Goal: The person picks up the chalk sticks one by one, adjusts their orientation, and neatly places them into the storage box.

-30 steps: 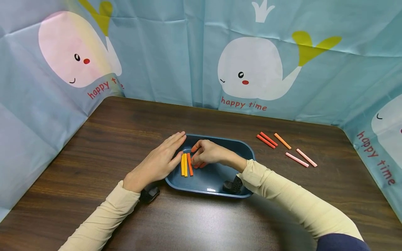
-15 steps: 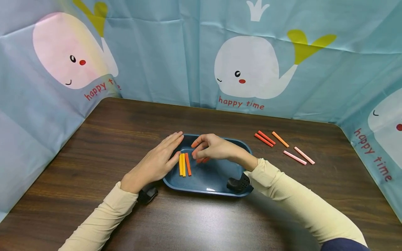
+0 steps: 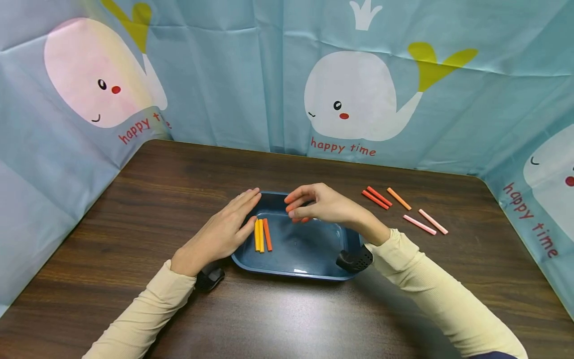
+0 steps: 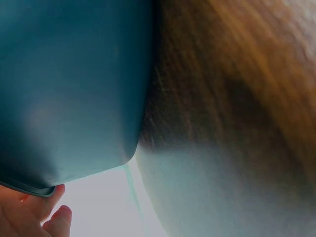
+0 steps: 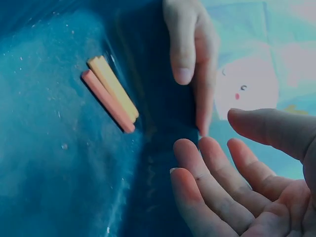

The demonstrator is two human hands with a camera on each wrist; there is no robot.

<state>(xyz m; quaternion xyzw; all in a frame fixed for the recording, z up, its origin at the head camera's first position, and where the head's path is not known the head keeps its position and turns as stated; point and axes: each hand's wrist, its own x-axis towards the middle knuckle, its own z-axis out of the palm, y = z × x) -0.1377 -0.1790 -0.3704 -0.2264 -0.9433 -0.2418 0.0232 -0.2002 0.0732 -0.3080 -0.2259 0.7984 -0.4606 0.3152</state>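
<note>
A dark blue tray (image 3: 296,271) stands on the table. Two slim yellow sticks (image 3: 259,237) lie side by side near its left end, and an orange stick (image 3: 267,234) leans slightly beside them. My left hand (image 3: 219,232) rests at the tray's left rim, fingers extended, its thumb on the inner side; its fingertips (image 4: 59,215) show by the rim in the left wrist view. Above the back of the tray hovers my right hand (image 3: 320,202), fingers loosely bent and apart, holding nothing. The right wrist view shows a gap between thumb and fingers (image 5: 212,173).
On the wooden table (image 3: 188,169), right of the tray, lie two red sticks (image 3: 376,197), another orange stick (image 3: 399,198) and two pink sticks (image 3: 426,223). A blue curtain (image 3: 224,89) printed with whales hangs behind the table's back edge.
My right hand has let go of the orange stick, lifting away from it up and to the right. The left hand keeps its place at the rim. The head view has shifted slightly.
</note>
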